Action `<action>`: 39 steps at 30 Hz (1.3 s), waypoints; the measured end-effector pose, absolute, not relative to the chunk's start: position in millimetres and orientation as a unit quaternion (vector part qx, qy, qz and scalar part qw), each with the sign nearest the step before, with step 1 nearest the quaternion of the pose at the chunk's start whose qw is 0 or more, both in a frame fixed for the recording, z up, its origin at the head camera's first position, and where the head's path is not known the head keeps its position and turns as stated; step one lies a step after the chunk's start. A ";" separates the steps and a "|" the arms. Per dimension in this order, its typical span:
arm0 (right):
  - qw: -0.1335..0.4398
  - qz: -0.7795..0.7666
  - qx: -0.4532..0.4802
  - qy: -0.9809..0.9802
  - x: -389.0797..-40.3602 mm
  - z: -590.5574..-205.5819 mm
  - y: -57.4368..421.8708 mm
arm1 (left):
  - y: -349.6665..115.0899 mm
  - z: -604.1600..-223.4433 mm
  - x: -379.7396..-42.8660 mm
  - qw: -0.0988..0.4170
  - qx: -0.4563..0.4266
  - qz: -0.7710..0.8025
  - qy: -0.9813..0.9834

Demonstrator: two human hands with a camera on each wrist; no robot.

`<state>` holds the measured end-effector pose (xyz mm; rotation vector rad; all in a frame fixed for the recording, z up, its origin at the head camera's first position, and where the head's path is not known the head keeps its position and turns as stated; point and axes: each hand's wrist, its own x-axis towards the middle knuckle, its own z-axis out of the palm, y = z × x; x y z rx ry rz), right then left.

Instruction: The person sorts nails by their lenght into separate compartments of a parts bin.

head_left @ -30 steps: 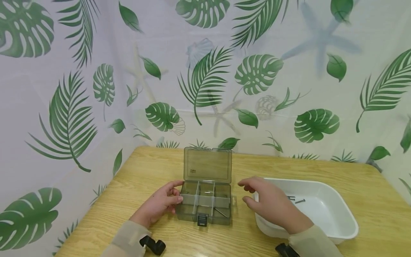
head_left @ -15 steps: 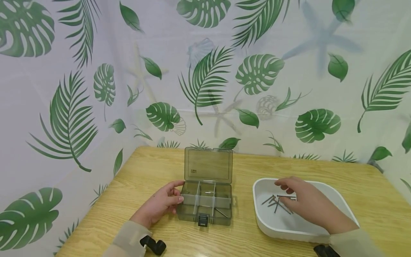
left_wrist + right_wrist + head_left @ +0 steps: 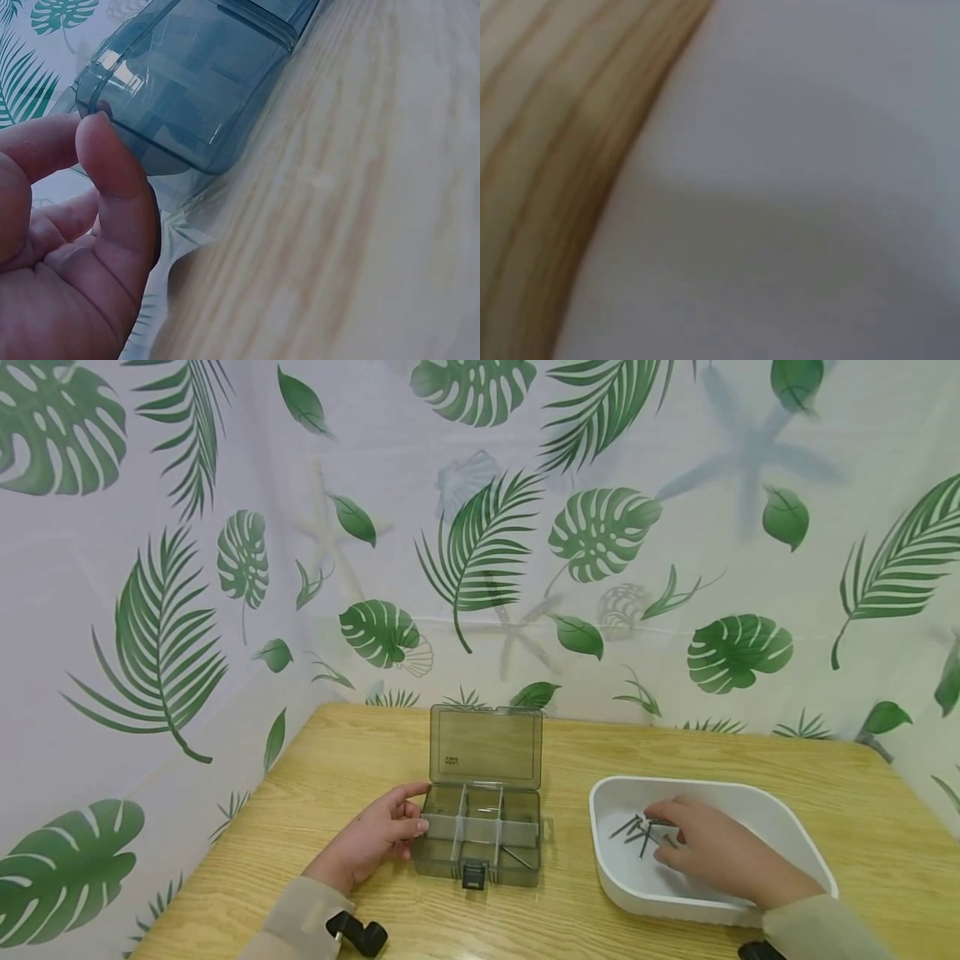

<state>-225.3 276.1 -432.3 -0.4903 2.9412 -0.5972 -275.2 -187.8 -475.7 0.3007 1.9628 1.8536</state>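
A translucent grey compartment box [image 3: 480, 828] stands on the table, its lid [image 3: 485, 745] raised at the back. My left hand [image 3: 371, 835] holds the box's left side, thumb at the front and index finger toward the back corner. In the left wrist view that thumb [image 3: 112, 172] touches the box corner [image 3: 180, 90]. One thin screw [image 3: 516, 857] lies in the front right compartment; small shiny pieces lie in the back middle one. My right hand [image 3: 723, 852] is inside a white tub [image 3: 615, 881], thumb and index finger apart at several loose screws [image 3: 637, 833]. Some are hidden behind the fingers.
The wooden table [image 3: 300, 777] reaches back to a leaf-printed cloth [image 3: 480, 568]. A black latch [image 3: 473, 874] hangs at the box's front. Black camera mounts [image 3: 358, 933] sit at both wrists. The right wrist view is blurred, with only the tub and table visible.
My right hand has moved right from beside the box into the tub, then lowered toward the screws there. My left hand and the box have stayed put.
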 end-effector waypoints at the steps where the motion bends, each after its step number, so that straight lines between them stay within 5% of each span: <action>1: 0.049 -0.191 -0.162 0.967 -225.8 -433.0 275.5 | -187.8 -475.8 -275.1 0.211 0.108 0.667 0.706; 39: 0.082 -0.150 -0.089 0.981 -234.5 -442.1 266.6 | -187.5 -473.4 -274.8 0.218 0.125 0.664 0.704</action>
